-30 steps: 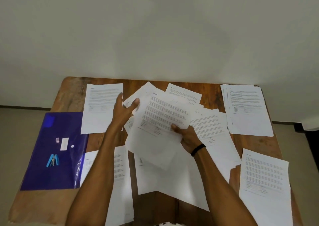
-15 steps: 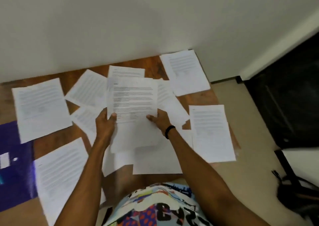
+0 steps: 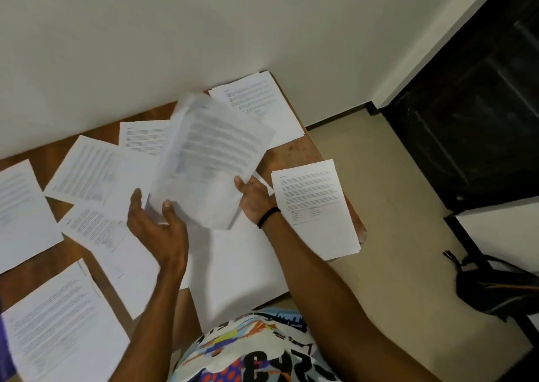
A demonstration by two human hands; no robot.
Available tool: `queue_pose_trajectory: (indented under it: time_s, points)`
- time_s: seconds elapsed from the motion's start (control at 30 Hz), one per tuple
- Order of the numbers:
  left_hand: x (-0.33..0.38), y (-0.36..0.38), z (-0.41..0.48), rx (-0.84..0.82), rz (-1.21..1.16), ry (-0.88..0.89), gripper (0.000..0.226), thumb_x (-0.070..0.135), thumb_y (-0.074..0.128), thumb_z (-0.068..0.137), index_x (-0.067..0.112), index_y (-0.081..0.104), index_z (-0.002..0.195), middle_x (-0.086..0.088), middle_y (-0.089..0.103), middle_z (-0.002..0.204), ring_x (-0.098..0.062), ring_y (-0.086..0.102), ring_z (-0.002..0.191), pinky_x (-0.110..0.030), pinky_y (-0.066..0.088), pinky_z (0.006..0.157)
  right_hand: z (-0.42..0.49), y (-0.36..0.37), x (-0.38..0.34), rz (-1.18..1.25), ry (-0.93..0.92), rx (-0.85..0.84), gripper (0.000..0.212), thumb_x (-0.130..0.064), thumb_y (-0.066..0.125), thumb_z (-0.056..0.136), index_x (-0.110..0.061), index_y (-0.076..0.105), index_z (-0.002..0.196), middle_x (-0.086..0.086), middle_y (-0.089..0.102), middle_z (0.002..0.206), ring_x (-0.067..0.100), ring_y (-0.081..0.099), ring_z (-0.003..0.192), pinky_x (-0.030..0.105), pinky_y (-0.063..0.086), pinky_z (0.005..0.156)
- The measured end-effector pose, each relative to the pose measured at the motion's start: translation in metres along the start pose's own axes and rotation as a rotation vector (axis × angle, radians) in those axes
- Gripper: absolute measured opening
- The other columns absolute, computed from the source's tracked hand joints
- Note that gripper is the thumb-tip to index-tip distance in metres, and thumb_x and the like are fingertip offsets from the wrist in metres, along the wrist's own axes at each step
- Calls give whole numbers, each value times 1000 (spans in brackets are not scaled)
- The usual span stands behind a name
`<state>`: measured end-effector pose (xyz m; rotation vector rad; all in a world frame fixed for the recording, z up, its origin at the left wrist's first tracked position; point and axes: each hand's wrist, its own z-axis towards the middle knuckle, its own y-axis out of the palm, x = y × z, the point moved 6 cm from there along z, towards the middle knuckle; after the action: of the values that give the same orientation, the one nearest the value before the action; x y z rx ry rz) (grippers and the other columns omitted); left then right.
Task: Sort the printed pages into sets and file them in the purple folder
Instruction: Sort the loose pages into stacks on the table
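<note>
**Sheaf of pages held up over a paper-strewn table**

The right hand (image 3: 253, 199) grasps a sheaf of printed pages (image 3: 210, 154) at its lower right corner, thumb on the printed face and fingers hidden behind. The sheaf is lifted off the table, tilted to the right and blurred. A black wristband (image 3: 268, 216) circles the right wrist.

The left hand (image 3: 159, 230) is at the sheaf's lower left corner. Its thumb lies on the front of the paper and its fingers point up just beside the paper's edge. Whether it actually grips the sheaf or only touches it cannot be told through the blur.

Below the sheaf, the wooden table (image 3: 294, 151) is covered with paper. A neat stack (image 3: 262, 104) lies at the far right corner against the white wall. A second stack (image 3: 315, 206) lies at the right edge, its near end overhanging the table. Loose pages (image 3: 87, 174) overlap one another in the middle and to the left, some printed side up and some blank. Another pile (image 3: 61, 332) lies at the near left.

Only a sliver of the purple folder (image 3: 5, 349) shows, at the left border of the view just beside that near-left pile.

A patterned shirt (image 3: 256, 349) fills the bottom of the view, and a black bag (image 3: 495, 288) sits on the floor to the right.
</note>
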<state>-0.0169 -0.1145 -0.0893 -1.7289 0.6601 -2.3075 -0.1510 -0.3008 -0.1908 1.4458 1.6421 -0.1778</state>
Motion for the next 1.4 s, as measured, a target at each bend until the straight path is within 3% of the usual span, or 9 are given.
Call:
queue_pose_trajectory:
  time_s: [0.07, 0.13, 0.23, 0.4, 0.6, 0.87, 1.03, 1.27, 1.4]
  points:
    - [8, 4, -17, 69, 44, 50, 58, 19, 61, 96, 10, 37, 148, -8, 44, 148, -28, 42, 135, -45, 33, 114, 4, -34, -19, 46, 3, 67, 22, -20, 72, 91, -12, 62, 109, 12, 65, 112, 20, 68, 88, 44, 57, 88]
    - [8, 23, -42, -90, 111, 79, 57, 18, 61, 95, 7, 39, 146, -13, 46, 146, -31, 44, 133, -44, 33, 114, 3, -76, -44, 101, -23, 154, 26, -25, 80, 83, -18, 64, 102, 4, 64, 100, 14, 63, 74, 33, 55, 70]
    - [-21, 66, -100, -617, 292, 87, 63, 35, 60, 95, 9, 38, 149, -14, 46, 149, -32, 42, 137, -44, 32, 116, -7, -153, -72, 141, -41, 252, 16, -10, 68, 93, -14, 69, 108, 5, 71, 112, 17, 69, 94, 32, 57, 80]
    - [-95, 95, -162, -1102, 823, 47, 95, 69, 48, 90, 20, 7, 159, -16, 5, 166, -38, 9, 152, -54, 15, 120, -33, -263, -87, -460, -2, 498, 28, -13, 72, 87, -10, 68, 114, 8, 69, 120, 26, 65, 107, 41, 53, 97]
    - [-104, 92, -156, -1114, 904, 77, 103, 64, 57, 88, 24, -6, 159, -13, -14, 165, -38, -7, 152, -59, 5, 120, -42, -278, -76, -964, 28, 578, 38, 2, 53, 90, -7, 62, 125, 14, 67, 121, 28, 62, 99, 31, 50, 82]
    - [-107, 89, -131, -1050, 915, 65, 96, 47, 64, 91, 21, 2, 159, -12, -1, 167, -36, 5, 152, -55, 11, 121, -53, -233, -71, -1264, -100, 982, 66, 1, 67, 76, -8, 44, 137, 25, 46, 133, 43, 46, 118, 52, 42, 99]
    - [-114, 76, -111, -1048, 947, 24, 94, 37, 67, 90, 20, 6, 159, -12, 2, 166, -34, 9, 152, -53, 12, 120, -44, -148, -38, -1289, -383, 731, 45, -7, 65, 86, -7, 54, 130, 24, 56, 124, 40, 52, 115, 49, 43, 99]
    - [-134, 47, -66, -1018, 946, -40, 91, 22, 68, 89, 19, 9, 158, -11, 6, 166, -31, 16, 150, -48, 17, 121, -6, -6, 51, -1368, -269, 67, 33, -6, 54, 91, -15, 62, 122, 14, 63, 116, 32, 60, 109, 42, 48, 101]
    - [-143, 35, -30, -968, 820, -135, 81, 26, 61, 93, 19, 13, 159, -11, 10, 166, -28, 17, 151, -42, 17, 123, 19, 84, 72, -1326, -171, -81, 41, -12, 55, 97, -7, 52, 137, 18, 55, 134, 31, 54, 123, 35, 44, 102]
